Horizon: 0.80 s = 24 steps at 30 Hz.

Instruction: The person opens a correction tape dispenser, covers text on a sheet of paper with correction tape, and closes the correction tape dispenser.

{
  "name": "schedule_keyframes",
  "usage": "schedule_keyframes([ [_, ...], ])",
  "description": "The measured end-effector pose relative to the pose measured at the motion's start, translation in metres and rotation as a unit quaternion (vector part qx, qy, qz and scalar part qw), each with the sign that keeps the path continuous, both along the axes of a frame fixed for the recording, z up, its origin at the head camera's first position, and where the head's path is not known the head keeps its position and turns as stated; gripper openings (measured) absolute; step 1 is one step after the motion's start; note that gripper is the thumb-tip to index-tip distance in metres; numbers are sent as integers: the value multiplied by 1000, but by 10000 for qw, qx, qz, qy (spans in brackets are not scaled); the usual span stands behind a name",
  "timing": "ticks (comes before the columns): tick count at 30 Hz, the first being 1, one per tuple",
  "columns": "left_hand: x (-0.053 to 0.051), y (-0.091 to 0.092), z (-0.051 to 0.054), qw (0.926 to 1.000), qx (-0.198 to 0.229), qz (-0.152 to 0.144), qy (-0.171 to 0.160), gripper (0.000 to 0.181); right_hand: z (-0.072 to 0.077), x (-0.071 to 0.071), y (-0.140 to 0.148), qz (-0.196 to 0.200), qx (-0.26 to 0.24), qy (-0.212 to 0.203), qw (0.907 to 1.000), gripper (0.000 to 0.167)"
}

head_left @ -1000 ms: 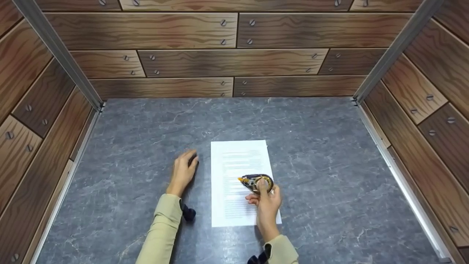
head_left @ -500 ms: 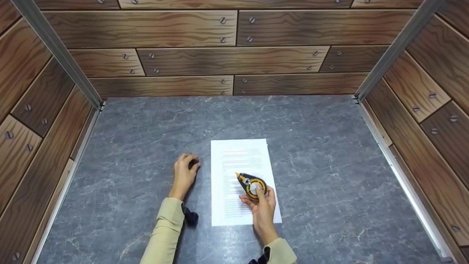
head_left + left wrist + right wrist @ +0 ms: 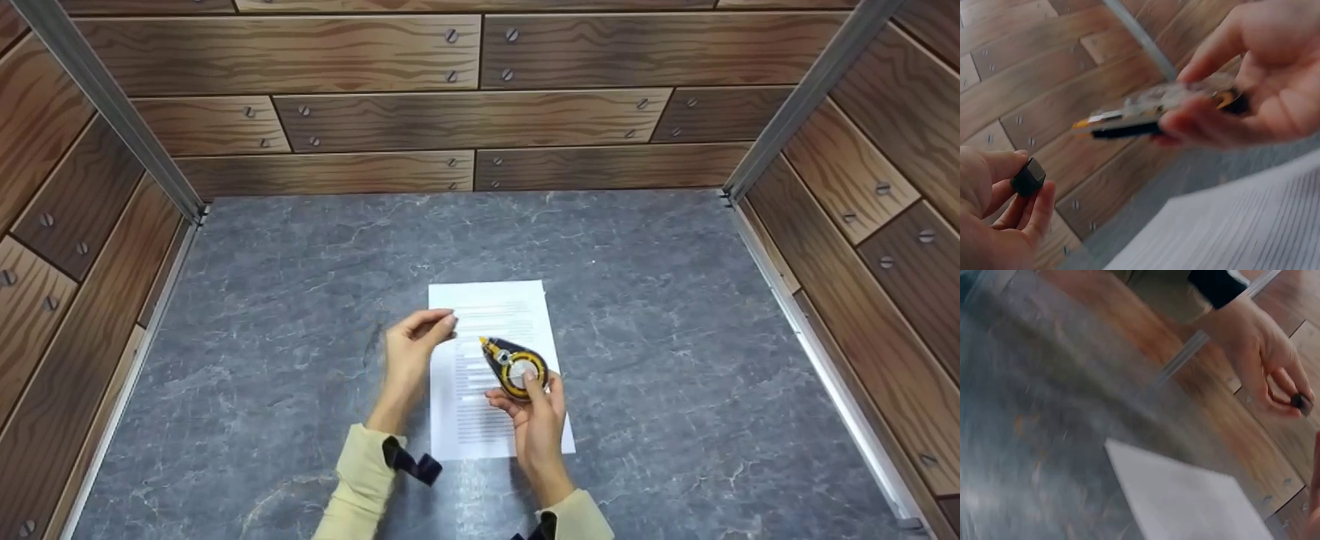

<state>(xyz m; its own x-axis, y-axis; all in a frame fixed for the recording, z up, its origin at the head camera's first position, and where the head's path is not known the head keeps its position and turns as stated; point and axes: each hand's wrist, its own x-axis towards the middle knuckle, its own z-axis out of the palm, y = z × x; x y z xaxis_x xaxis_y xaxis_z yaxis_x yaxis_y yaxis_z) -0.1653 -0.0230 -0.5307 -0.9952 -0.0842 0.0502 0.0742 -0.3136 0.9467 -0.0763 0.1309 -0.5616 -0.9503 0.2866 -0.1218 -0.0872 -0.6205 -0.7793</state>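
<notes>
My right hand [image 3: 538, 424] grips a correction tape dispenser [image 3: 514, 367], black and yellow with a clear body, thumb on its round end. Its orange tip points up and left over a printed sheet of paper [image 3: 495, 439]. In the left wrist view the dispenser [image 3: 1145, 115] is seen edge-on and blurred. Between thumb and fingers my left hand [image 3: 411, 352] pinches a small dark cap [image 3: 1028, 177], held above the sheet's left edge, apart from the dispenser. The right wrist view shows the cap [image 3: 1301, 403] too; the dispenser is out of that view.
The sheet lies on a grey marbled table [image 3: 660, 322]. Wood-patterned walls [image 3: 472, 120] close in the back and both sides, with metal posts [image 3: 810, 97] at the rear corners. Dark straps [image 3: 412, 461] hang at the sleeves.
My left hand has moved right from beside the paper to over its left edge. The right hand has turned the correction tape dispenser, so its tip points more upward, and shifted slightly left.
</notes>
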Motion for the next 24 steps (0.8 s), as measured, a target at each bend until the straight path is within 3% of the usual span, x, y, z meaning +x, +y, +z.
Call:
schedule_keyframes([
  [6,16,15,12,9990,-68,-210,378,18,19,8,-7,-60,135,40,9999,24],
  [15,30,22,18,9938,-709,-340,787,17,27,13,-15,-229,64,-168,9996,21],
  [19,34,23,21,9935,-704,-438,775,17,31,15,-18,-340,65,-236,9991,21],
  [24,39,26,23,9960,-481,-541,526,19,35,19,-24,-389,37,-206,9990,20],
])
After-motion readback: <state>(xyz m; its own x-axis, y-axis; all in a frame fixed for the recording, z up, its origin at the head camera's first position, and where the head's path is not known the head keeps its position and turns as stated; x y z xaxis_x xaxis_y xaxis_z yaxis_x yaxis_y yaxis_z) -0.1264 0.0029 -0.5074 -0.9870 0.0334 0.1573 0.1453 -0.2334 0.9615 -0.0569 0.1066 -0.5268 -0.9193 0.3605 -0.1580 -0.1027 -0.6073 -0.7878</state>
